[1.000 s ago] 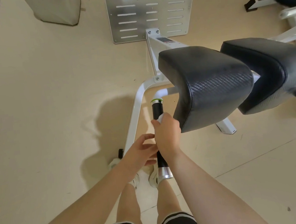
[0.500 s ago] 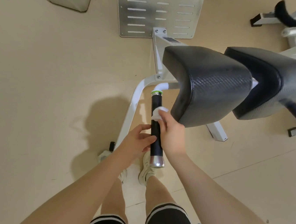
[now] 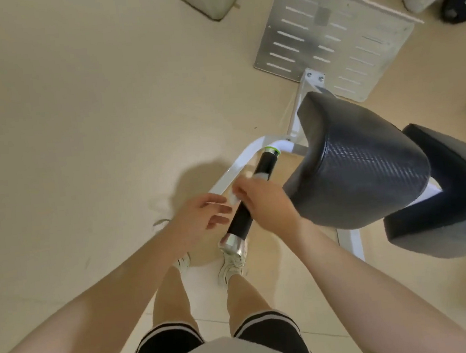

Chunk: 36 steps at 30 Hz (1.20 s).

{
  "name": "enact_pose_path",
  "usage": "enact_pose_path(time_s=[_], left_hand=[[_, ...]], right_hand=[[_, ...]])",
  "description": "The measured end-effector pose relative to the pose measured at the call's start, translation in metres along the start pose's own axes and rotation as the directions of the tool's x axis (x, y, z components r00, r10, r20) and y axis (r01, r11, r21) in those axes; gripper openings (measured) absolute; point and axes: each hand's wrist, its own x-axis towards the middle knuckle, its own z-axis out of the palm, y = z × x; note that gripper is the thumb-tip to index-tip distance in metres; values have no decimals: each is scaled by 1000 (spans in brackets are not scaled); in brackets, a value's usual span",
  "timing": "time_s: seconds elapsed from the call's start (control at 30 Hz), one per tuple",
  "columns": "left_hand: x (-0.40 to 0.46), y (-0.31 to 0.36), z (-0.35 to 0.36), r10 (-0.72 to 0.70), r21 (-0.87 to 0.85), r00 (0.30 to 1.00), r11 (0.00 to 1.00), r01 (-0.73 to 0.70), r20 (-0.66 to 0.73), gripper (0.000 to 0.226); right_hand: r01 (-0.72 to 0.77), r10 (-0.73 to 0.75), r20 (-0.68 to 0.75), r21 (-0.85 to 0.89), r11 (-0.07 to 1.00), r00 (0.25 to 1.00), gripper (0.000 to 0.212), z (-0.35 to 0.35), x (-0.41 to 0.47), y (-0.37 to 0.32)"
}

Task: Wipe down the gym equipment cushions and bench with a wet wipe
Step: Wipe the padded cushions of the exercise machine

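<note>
Grip of the right hand (image 3: 269,204) is closing round the black handle (image 3: 252,194) of the machine, with a white wet wipe (image 3: 260,177) bunched between the fingers and the handle's foam; bits of the wipe are showing above and to the left of the knuckles. Left hand (image 3: 199,220) is hovering just beside the handle on its left, fingers loosely spread and holding nothing. Both forearms are reaching forward and down from the lower corners of the head view. Black cushion (image 3: 356,160) is sitting directly right of the right hand, close to its wrist, and a second cushion (image 3: 458,195) is lying further right. Metal footplate (image 3: 334,33) is lying on the floor (image 3: 76,121) beyond the white frame (image 3: 236,167). Sneakers (image 3: 233,259) are standing below the handle's silver end cap (image 3: 233,241).
</note>
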Motion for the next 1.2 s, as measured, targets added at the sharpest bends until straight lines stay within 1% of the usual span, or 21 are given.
enact_pose_path(time_s=[0.1,0.2,0.23,0.3,0.37,0.43,0.47,0.5,0.53,0.57,0.6,0.63,0.7,0.73,0.77,0.87,0.93,1.0,1.03,1.13,1.2], left_hand=[[-15,-9,-9,-20,-93,981,996,2,-191,21],[-30,-13,-12,-24,-140,969,990,-11,-245,18],[-34,-13,-10,-14,-131,971,991,-18,-240,18],[-40,-10,-4,10,-77,980,997,-26,-201,20],[-44,-7,8,25,-45,989,998,-32,-143,21],[-44,-8,18,72,72,992,995,-65,-103,26],[-43,-9,22,106,150,990,984,-91,-95,27],[-41,-11,23,137,193,986,974,-117,-95,28],[-39,-11,22,152,212,984,969,-129,-96,28],[-37,-12,20,159,221,983,966,-135,-94,27],[-36,-13,19,164,233,982,963,-139,-89,27],[-35,-13,17,172,256,982,955,-146,-79,27],[-35,-13,16,196,322,979,931,-169,-52,29],[-36,-12,16,212,356,976,916,-183,-42,29],[-38,-12,15,228,388,973,901,-196,-38,29],[-46,-8,15,283,511,959,829,-228,-31,32],[-55,0,16,351,568,936,770,-290,2,31],[-67,14,25,424,575,902,718,-392,85,28],[-74,21,32,443,551,885,708,-443,142,27],[-96,40,64,426,462,843,706,-537,329,22],[-105,47,88,418,382,805,723,-576,422,20]], right_hand=[[211,-226,108,136,968,968,11,-1,-36,-20],[239,-285,129,292,926,950,15,-13,-53,-17],[179,-226,105,337,924,968,17,-18,-56,-13],[-43,65,-32,455,890,997,18,-25,-59,-5],[-205,339,-137,570,795,931,18,-23,-61,-2],[-317,495,-97,660,682,863,17,-14,-60,-8],[-381,581,-37,720,580,813,17,-3,-54,-11],[-453,666,63,780,432,744,18,8,-45,-14],[-500,712,204,834,233,672,20,18,-36,-16],[-492,696,358,871,-8,623,23,25,-27,-18],[-421,612,488,868,-264,623,24,31,-21,-19],[-341,526,537,837,-428,659,23,35,-19,-21],[-156,437,474,794,-588,765,19,41,-28,-21],[-118,406,433,787,-606,805,18,41,-38,-23],[-116,385,390,813,-571,837,18,42,-51,-25],[-136,413,339,884,-447,845,19,42,-89,-21],[-150,458,269,948,-281,847,19,27,-112,-19],[-140,488,174,985,-106,856,16,7,-135,-17],[-123,498,147,989,-80,854,16,-3,-146,-17],[-30,498,98,989,-143,862,16,-33,-172,-15],[30,523,44,991,-131,851,18,-47,-187,-8]])
